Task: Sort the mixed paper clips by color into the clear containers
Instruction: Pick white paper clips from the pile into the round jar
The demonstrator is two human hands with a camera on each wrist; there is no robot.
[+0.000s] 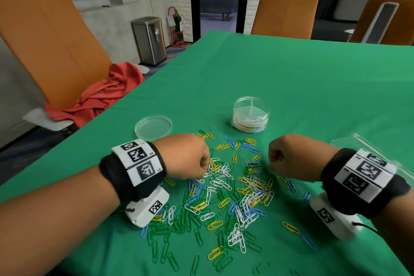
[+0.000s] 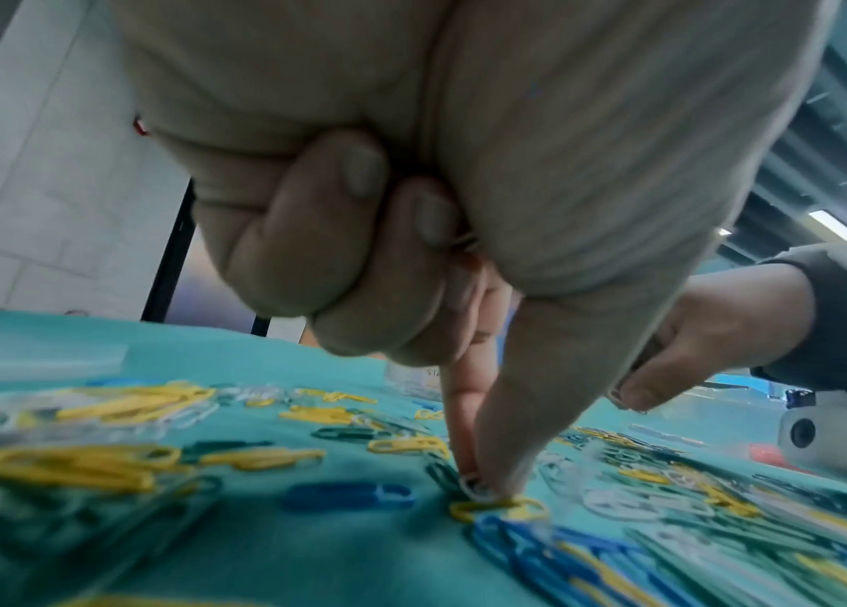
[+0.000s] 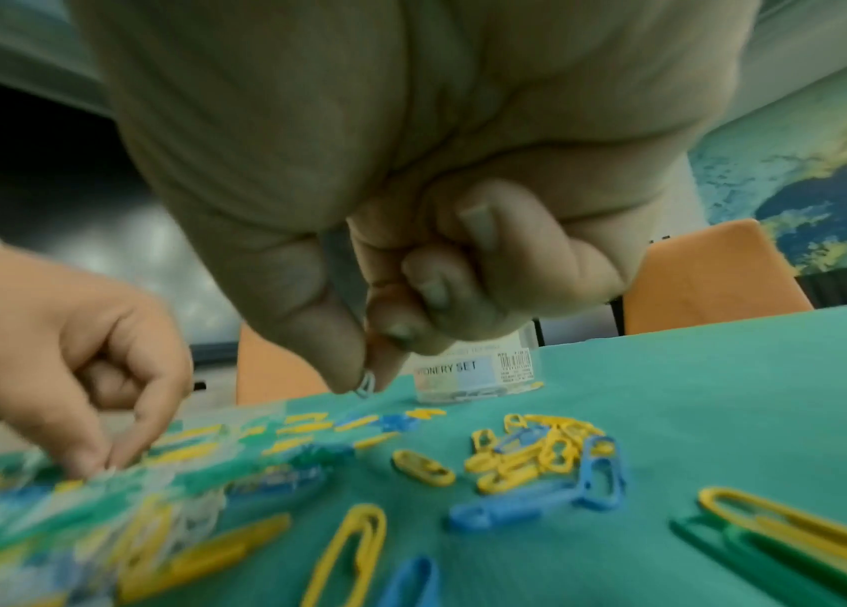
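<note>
Mixed white, yellow, green and blue paper clips [image 1: 235,190] lie scattered on the green tablecloth [image 1: 291,78]. My left hand [image 2: 486,486] is down on the pile, thumb and index finger pinching a white clip [image 2: 474,490] that still touches the cloth; its other fingers are curled into the palm. My right hand [image 3: 366,382] hovers a little above the cloth and pinches a white clip [image 3: 364,388] between thumb and index finger. A round clear divided container [image 1: 251,124] labelled "Stationery Set" stands just beyond the pile, between the two hands [image 1: 205,173] [image 1: 272,164].
The container's clear lid [image 1: 153,126] lies flat to the far left of the pile. Another clear plastic piece [image 1: 349,141] sits behind my right wrist. Orange chairs [image 1: 286,6] stand round the table; one at left holds a red cloth [image 1: 100,96].
</note>
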